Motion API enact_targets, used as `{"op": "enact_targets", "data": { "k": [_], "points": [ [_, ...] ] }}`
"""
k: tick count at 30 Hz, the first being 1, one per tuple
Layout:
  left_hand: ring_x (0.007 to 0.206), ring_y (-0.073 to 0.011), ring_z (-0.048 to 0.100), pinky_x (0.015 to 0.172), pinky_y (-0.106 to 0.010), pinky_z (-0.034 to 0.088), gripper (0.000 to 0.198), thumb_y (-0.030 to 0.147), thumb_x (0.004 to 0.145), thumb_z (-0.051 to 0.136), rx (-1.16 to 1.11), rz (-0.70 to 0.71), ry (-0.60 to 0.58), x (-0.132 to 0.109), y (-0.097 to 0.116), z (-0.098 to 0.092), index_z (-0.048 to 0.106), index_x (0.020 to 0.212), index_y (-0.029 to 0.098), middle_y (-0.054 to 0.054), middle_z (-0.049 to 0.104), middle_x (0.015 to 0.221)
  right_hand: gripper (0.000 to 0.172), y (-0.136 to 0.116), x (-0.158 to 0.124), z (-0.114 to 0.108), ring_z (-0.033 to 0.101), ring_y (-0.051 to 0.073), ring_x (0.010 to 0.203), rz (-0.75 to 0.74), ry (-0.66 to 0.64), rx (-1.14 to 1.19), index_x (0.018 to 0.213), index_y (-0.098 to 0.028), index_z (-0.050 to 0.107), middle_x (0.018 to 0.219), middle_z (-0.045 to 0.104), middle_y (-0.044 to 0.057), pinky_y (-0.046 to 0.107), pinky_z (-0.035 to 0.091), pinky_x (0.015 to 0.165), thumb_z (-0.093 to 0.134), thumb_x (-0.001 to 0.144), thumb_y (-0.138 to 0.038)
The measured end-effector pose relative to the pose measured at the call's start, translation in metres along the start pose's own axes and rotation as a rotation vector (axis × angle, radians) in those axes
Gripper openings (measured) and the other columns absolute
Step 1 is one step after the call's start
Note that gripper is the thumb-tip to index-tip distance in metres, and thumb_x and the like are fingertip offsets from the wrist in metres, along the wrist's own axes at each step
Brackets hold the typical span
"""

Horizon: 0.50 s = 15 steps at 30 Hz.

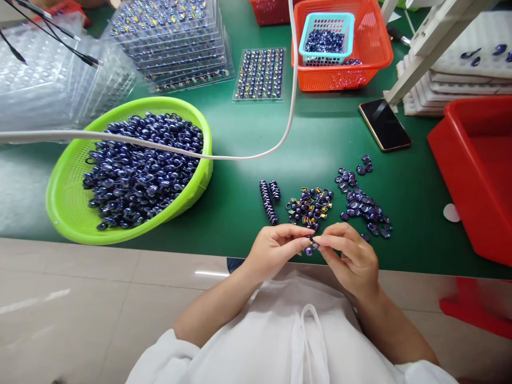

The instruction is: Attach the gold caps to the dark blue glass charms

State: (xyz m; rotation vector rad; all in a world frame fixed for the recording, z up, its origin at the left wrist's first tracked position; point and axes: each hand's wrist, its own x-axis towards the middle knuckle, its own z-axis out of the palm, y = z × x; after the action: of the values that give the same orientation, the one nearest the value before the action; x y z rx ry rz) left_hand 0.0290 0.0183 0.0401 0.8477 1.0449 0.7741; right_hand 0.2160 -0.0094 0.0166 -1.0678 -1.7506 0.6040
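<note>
We see left hand and right hand both pinching a bead piece; pile just beyond, discs near right hand.

A white top has a looped drawstring.

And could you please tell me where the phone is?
In the head view, the phone lies right of centre on the green table, beside the pale post's foot, left of the large red bin.

Beaded piece half-hidden between fingertips
</note>
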Motion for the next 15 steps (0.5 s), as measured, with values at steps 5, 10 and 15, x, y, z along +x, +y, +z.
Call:
{"op": "enact_targets", "data": {
  "k": [5,10,15],
  "points": [
    [0.066,-0.0117,0.064,0.063,-0.021,0.053,0.015,0.022,0.075,0.080,0.020,0.041,0.002,-0.0017,-0.0002,-0.0003,0.084,0.089,0.018,-0.006,0.076,0.080,0.033,-0.0004,-0.0017,0.0005,0.067,0.016,0.081,0.029,0.020,-0.025,0.110,-0.030,0.068,0.092,0.067,0.002,0.028,0.056,0.064,0.065,0.088,-0.006],
    [0.074,-0.0146,0.067,0.066,-0.023,0.053,0.016,0.021,0.077,0.078,0.076,0.116,0.013,-0.0017,-0.0043,0.0002,0.083,0.092,0.017,-0.008,0.076,0.085,0.034,0.0004,-0.0035,0.0004,0.066,0.016,0.083,0.016,0.006,-0.051,0.111,-0.029,0.066,0.094,0.067,0.003,0.029,0.056,0.068,0.065,0.087,-0.005],
    [0.078,-0.0167,0.069,0.070,-0.025,0.054,0.018,0.022,0.080,0.076,0.137,0.175,0.009,-0.0017,-0.0074,-0.0011,0.083,0.095,0.016,-0.009,0.077,0.088,0.034,0.0020,-0.0034,0.0003,0.065,0.015,0.084,-0.016,0.003,-0.041,0.111,-0.027,0.065,0.095,0.066,0.003,0.029,0.055,0.071,0.065,0.087,-0.003]
  ]
}}
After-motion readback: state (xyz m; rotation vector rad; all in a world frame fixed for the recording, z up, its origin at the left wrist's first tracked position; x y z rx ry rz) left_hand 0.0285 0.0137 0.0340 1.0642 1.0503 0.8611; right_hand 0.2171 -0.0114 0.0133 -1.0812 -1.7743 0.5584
